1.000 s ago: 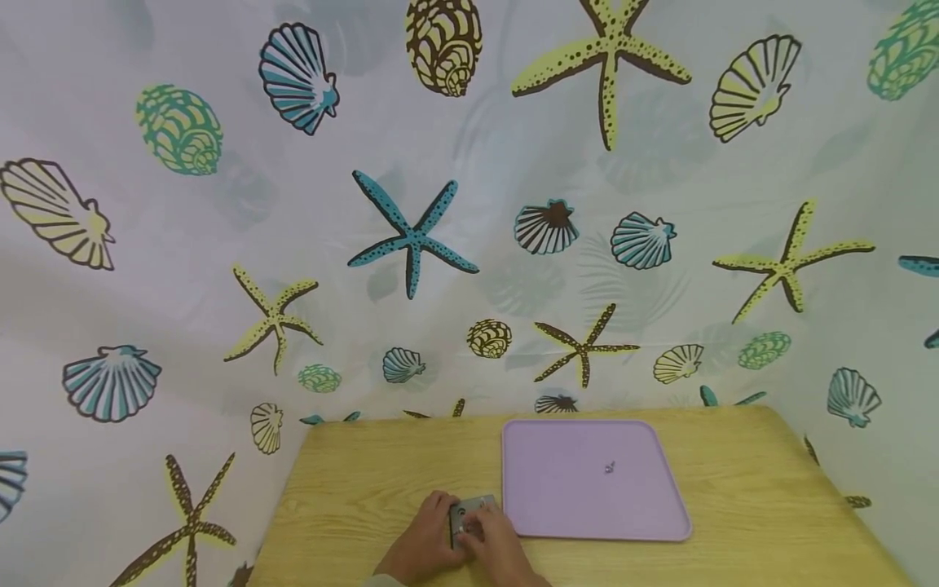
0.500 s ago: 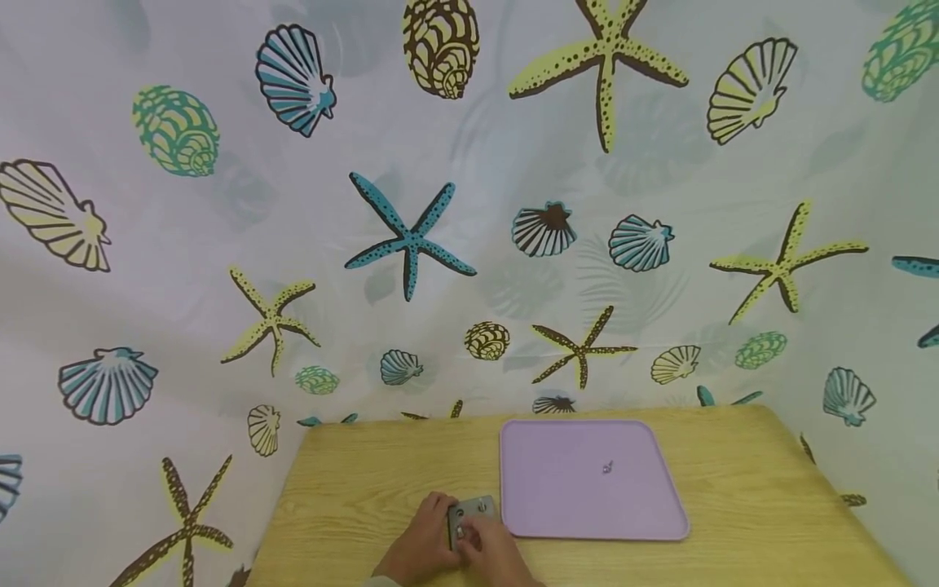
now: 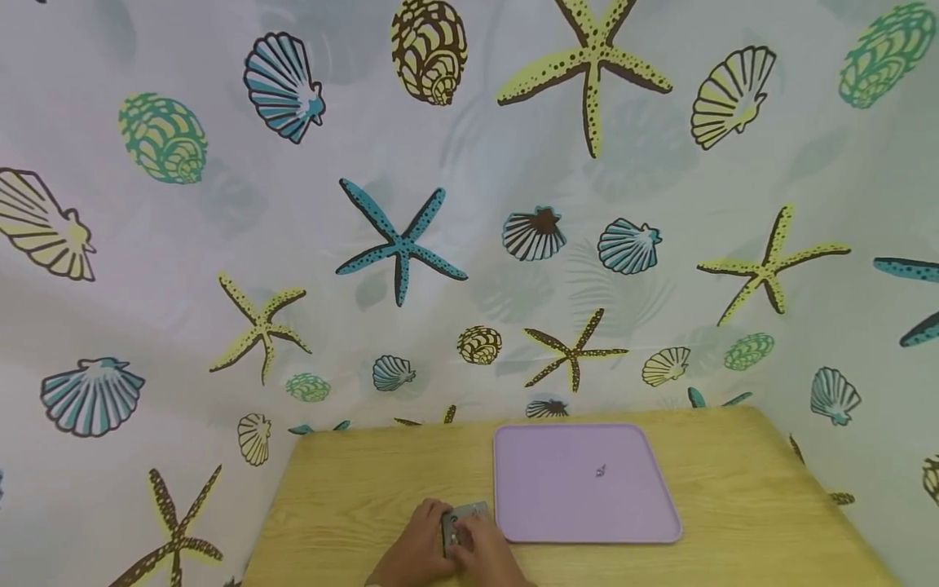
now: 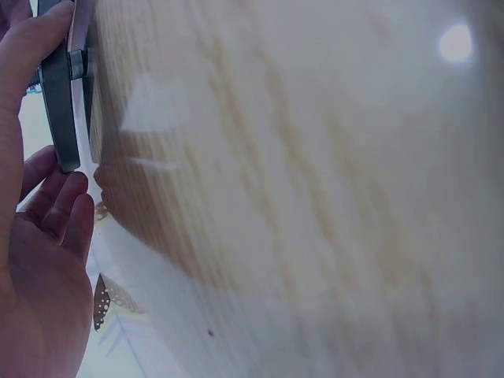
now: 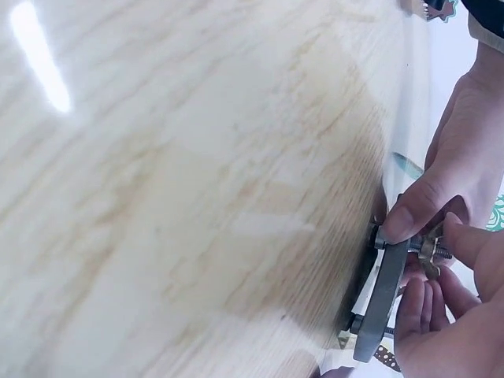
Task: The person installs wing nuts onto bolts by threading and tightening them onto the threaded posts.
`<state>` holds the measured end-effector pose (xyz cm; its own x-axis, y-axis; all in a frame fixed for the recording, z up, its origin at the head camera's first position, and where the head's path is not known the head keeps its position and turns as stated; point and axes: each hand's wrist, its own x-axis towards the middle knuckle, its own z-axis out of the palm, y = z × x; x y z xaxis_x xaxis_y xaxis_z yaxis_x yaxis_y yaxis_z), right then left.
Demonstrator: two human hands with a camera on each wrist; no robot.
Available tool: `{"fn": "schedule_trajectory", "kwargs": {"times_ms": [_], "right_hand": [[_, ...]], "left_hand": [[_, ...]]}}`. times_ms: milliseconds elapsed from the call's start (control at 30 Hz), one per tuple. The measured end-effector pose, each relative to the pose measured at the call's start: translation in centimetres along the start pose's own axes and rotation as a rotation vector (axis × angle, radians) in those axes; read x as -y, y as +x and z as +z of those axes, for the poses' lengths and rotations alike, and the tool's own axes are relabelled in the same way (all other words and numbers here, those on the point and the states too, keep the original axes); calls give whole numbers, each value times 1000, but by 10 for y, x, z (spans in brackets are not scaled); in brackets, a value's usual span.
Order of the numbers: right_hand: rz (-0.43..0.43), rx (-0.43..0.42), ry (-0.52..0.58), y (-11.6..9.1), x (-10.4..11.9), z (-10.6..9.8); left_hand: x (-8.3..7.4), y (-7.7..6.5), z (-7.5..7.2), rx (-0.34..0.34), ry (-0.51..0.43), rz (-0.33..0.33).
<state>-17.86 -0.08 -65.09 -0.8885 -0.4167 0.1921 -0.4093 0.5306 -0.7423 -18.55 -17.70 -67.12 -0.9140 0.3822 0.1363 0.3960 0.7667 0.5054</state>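
Note:
A small grey metal plate [image 3: 458, 514] with bolts through it is held just over the table, near its front edge. My left hand [image 3: 416, 545] grips the plate's left side; in the left wrist view the thumb presses one edge and the fingers [image 4: 59, 197] lie around the far end. In the right wrist view, my right hand [image 5: 465, 315] pinches a wing nut [image 5: 429, 250] between thumb and fingertips. The wing nut sits on a threaded bolt that sticks out of the plate [image 5: 382, 303]. In the head view the right fingers hide part of the plate.
A lilac tray [image 3: 579, 527] lies just right of the hands. On it rests a tiny shiny metal part [image 3: 601, 470], too small to tell. The wooden table [image 3: 359, 465] meets a shell-patterned cloth [image 3: 440, 383] at the back and sides.
My right fingers shift slightly at the plate, first uncovering and then covering more of its right part. My left hand keeps its grip. The head view has shifted a little.

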Motion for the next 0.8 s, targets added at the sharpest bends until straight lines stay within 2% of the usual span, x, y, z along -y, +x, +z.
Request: {"fn": "schedule_trajectory", "kwargs": {"times_ms": [133, 267, 600, 800], "right_hand": [[2, -52, -36, 2, 0, 5], [-9, -60, -37, 3, 2, 7], [18, 50, 8, 0, 8, -3], [-4, 68, 37, -2, 7, -3]], "left_hand": [[2, 0, 2, 4, 21, -1], [2, 0, 3, 10, 29, -6], [0, 1, 3, 24, 39, -66], [2, -1, 5, 15, 13, -42]]}}
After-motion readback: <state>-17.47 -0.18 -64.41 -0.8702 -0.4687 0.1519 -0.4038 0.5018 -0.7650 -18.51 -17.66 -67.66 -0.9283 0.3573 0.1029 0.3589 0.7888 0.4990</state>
